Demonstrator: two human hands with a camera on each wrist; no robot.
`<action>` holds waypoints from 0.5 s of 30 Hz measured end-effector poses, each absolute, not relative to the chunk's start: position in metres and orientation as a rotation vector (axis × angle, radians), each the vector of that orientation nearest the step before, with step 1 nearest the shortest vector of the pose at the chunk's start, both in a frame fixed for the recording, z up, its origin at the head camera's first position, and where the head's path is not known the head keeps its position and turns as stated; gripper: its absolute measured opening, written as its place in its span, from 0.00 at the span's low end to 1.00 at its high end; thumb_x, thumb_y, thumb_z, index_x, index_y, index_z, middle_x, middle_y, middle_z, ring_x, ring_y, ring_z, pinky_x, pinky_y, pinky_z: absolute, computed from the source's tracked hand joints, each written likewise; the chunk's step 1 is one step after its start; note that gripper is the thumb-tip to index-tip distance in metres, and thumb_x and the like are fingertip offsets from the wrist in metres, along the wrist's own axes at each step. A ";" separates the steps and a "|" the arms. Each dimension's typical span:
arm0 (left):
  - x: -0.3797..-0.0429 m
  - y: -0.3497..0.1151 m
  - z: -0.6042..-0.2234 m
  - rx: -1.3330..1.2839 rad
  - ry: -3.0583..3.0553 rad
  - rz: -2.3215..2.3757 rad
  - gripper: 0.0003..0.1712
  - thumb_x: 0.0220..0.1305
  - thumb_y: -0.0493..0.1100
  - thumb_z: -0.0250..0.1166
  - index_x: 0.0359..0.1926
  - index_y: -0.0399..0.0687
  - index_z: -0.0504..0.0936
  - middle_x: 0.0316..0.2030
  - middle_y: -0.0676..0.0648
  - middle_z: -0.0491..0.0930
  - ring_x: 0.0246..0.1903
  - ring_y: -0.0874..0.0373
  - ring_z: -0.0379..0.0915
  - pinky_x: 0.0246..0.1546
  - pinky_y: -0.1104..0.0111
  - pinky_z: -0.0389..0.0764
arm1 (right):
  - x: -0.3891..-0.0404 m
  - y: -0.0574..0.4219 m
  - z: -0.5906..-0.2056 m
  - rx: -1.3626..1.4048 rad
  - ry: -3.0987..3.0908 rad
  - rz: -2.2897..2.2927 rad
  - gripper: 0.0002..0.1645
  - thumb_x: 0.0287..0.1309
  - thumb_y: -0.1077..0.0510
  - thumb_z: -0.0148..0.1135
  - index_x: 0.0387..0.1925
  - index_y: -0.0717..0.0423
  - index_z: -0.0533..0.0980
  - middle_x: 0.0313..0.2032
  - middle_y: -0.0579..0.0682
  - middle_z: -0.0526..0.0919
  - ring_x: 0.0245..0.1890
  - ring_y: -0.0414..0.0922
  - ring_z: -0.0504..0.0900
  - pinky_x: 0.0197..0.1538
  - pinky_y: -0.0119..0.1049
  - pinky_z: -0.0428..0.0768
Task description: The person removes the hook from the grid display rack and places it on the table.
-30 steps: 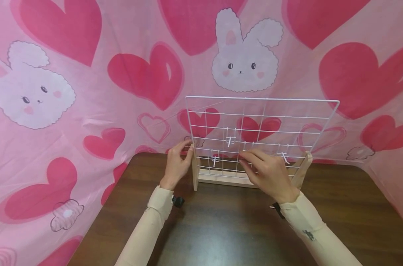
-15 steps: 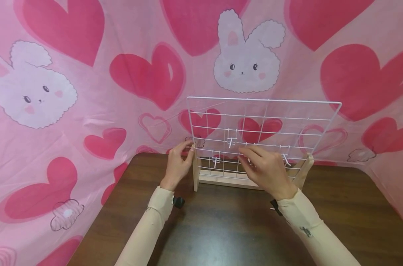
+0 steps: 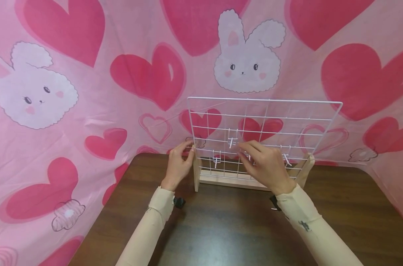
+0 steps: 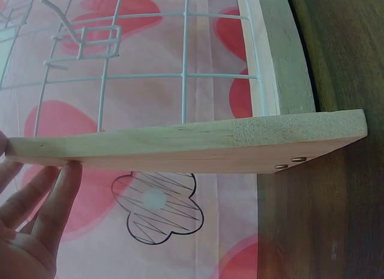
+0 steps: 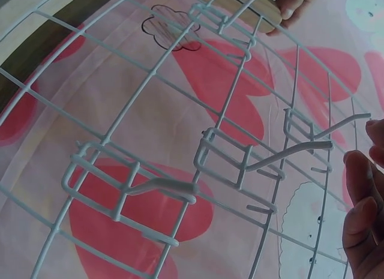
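A white wire grid panel (image 3: 264,99) stands in a pale wooden stand (image 3: 228,179) on the table. My left hand (image 3: 177,166) holds the top of the stand's left upright (image 4: 180,138) between thumb and fingers. Several white wire hooks hang on the grid, among them an upper hook (image 3: 231,142), a left hook (image 3: 216,160) and a right hook (image 3: 286,157). In front of the grid is my right hand (image 3: 268,166), its fingers loosely bent with a gap between thumb and index. Beyond its fingertips a middle hook (image 5: 240,162) hangs on the grid, partly hidden in the head view.
Under the stand is a dark brown wooden table (image 3: 208,229). Behind it hangs a pink cloth (image 3: 138,29) printed with hearts and rabbits. Black wrist cameras are strapped at both cuffs, one the left wrist camera (image 3: 179,202).
My right hand has risen slightly and its thumb and index have parted, so the middle hook now shows between them. The left hand stays at the upright.
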State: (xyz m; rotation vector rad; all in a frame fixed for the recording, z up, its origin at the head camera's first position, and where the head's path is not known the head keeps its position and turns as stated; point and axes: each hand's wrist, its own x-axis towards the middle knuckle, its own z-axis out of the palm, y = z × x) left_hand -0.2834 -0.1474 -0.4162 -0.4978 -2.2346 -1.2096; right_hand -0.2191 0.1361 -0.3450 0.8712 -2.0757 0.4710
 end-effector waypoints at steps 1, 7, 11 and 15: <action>-0.284 -0.147 -0.416 -0.502 -2.230 -1.206 0.14 0.65 0.40 0.60 0.50 0.47 0.83 0.42 0.46 0.86 0.33 0.56 0.85 0.30 0.69 0.85 | -0.220 0.136 -0.345 0.872 -2.075 0.471 0.19 0.47 0.59 0.72 0.45 0.54 0.82 0.33 0.51 0.87 0.18 0.43 0.79 0.21 0.34 0.77; -0.284 -0.147 -0.417 -0.508 -2.224 -1.188 0.14 0.65 0.40 0.59 0.49 0.44 0.83 0.41 0.45 0.86 0.34 0.56 0.85 0.31 0.67 0.85 | -0.224 0.133 -0.342 0.883 -2.054 0.477 0.18 0.49 0.58 0.71 0.44 0.54 0.82 0.32 0.51 0.87 0.18 0.42 0.78 0.20 0.35 0.77; -0.284 -0.147 -0.416 -0.505 -2.228 -1.189 0.13 0.65 0.41 0.59 0.49 0.45 0.83 0.41 0.46 0.86 0.34 0.56 0.85 0.30 0.69 0.85 | -0.225 0.130 -0.340 0.889 -2.054 0.468 0.16 0.50 0.57 0.71 0.43 0.54 0.82 0.32 0.51 0.87 0.17 0.43 0.79 0.19 0.33 0.75; -0.285 -0.147 -0.417 -0.512 -2.218 -1.196 0.14 0.66 0.41 0.60 0.49 0.43 0.83 0.41 0.45 0.86 0.34 0.56 0.85 0.30 0.68 0.85 | -0.224 0.128 -0.337 0.887 -2.069 0.453 0.17 0.50 0.56 0.71 0.44 0.54 0.82 0.34 0.51 0.87 0.19 0.44 0.81 0.20 0.33 0.76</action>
